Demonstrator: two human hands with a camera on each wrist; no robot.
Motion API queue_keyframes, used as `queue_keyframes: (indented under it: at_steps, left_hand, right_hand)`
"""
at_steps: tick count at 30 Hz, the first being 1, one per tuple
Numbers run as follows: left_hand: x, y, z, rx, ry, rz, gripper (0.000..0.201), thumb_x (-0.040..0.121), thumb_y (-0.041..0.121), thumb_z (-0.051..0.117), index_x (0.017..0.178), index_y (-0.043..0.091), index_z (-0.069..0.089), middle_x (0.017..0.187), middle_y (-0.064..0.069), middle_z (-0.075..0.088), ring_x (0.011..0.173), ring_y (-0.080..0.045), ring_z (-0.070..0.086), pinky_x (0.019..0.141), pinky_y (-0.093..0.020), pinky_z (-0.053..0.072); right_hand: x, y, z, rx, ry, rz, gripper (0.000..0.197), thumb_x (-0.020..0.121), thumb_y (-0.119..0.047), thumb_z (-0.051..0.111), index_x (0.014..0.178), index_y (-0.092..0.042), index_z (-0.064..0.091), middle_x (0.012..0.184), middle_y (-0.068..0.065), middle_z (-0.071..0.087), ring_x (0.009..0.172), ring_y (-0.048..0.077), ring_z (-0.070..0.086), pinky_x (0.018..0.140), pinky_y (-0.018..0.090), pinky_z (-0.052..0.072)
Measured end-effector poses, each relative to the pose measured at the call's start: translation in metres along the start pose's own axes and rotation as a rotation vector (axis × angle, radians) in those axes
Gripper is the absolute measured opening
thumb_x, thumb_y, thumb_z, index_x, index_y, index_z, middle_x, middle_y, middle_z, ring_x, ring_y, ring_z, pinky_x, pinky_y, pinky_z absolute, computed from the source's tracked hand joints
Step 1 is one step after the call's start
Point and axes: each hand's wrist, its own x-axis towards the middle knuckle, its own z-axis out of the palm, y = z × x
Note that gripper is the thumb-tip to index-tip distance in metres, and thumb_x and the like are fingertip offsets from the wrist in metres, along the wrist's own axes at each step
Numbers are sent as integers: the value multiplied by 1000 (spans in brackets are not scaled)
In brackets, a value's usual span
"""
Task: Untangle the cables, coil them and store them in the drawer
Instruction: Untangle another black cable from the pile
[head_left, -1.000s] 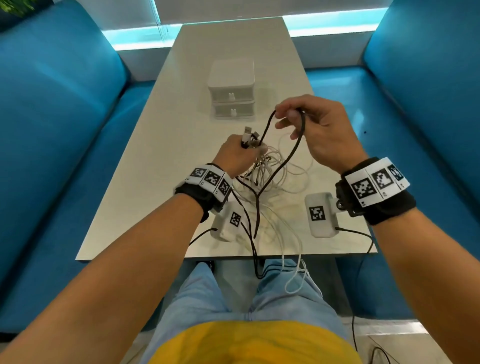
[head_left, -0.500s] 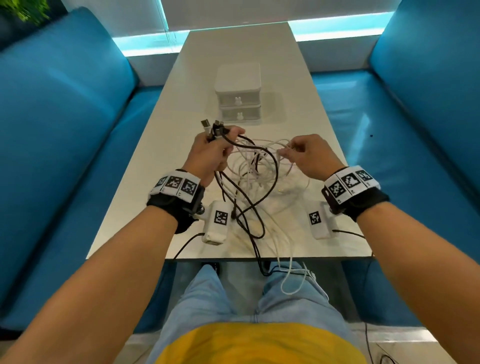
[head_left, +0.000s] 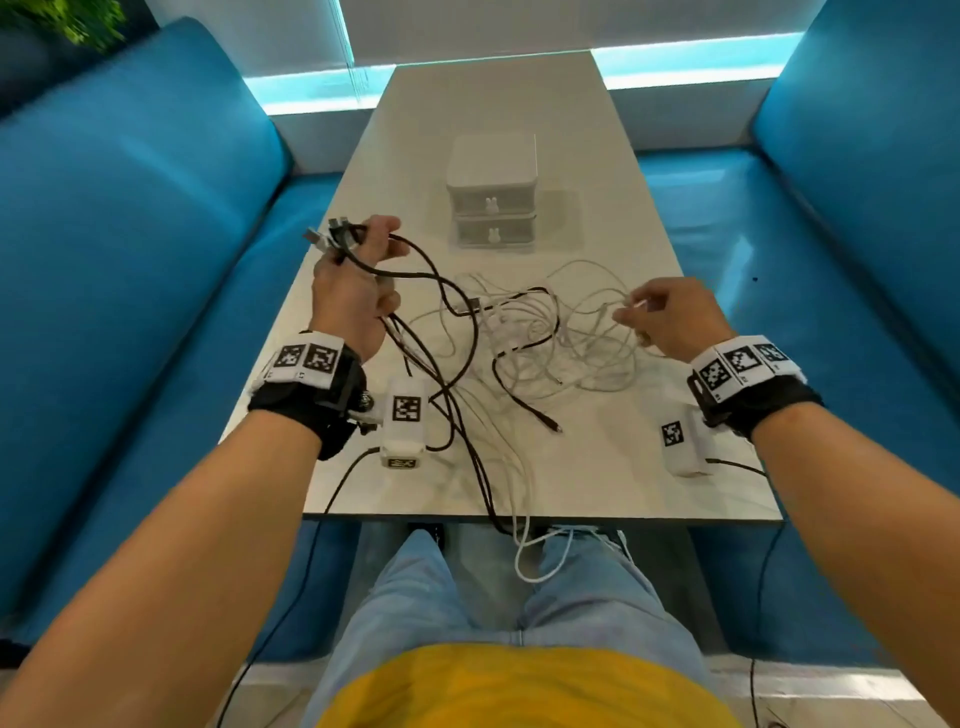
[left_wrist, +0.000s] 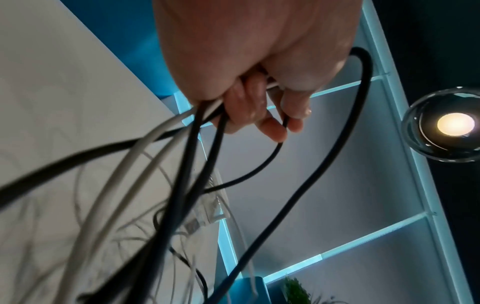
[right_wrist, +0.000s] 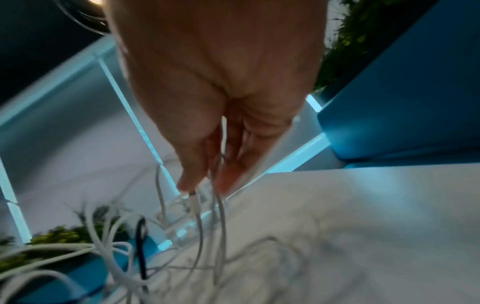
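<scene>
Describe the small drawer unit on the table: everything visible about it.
The drawer unit is a small white box, plastic by its look, with a flat rounded-corner top and two stacked drawers with translucent-looking fronts. Each front carries a little white rabbit-shaped knob. Both drawers are shut. It stands upright on the table beyond the cable tangle, apart from it; neither hand touches it.

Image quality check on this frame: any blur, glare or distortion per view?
Head: sharp, wide-angle bowing at the edges, bright cyan strip lighting behind the table. Left wrist: near black cables motion-blurred, lamp blown out. Right wrist: right hand and white cables soft, table smeared.
</scene>
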Motion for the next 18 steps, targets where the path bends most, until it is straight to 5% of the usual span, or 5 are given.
queue_keyframes:
  at_steps: [4,7,9,13,18]
  left_hand:
    - [-10,0,18,26,-135,8,14,95,26,57,89,19,68,78,0,62,45,-5,24,38,-16,22]
    - [-16,4,26,44,-261,29,14,95,25,57,92,17,68,79,-1,63,46,-6,23,39,-17,21]
    - [-20,6,33,64,-338,37,14,95,25,56,94,17,68,80,-1,63,46,-8,22,41,-19,19]
    - [-27,5,42,95,-424,77,12,94,21,59,95,21,71,79,-3,60,52,-16,15,42,-22,17]
    - [-22,-18,37,304,-396,-68,15,86,5,63,98,14,62,71,-7,47,49,-9,26,39,-19,21]
  right_hand:
    - [-4,-31,6,-242,52,-154,45,82,-20,69,126,-21,58,119,11,56,101,26,61,97,34,44]
    - [-19,-68,12,-149,63,-351,40,87,-24,64,126,-24,56,110,3,55,90,17,58,90,29,45]
    - [-28,-93,20,-87,-109,-454,43,87,-31,66,129,-27,54,94,-7,60,82,7,58,86,26,47]
    - [-34,-122,36,37,-298,-553,4,90,-29,63,93,-29,65,73,-11,64,67,1,60,71,24,49]
    - [-32,-124,28,225,-201,-571,14,93,-14,57,82,-13,67,77,-2,69,67,9,64,71,28,56]
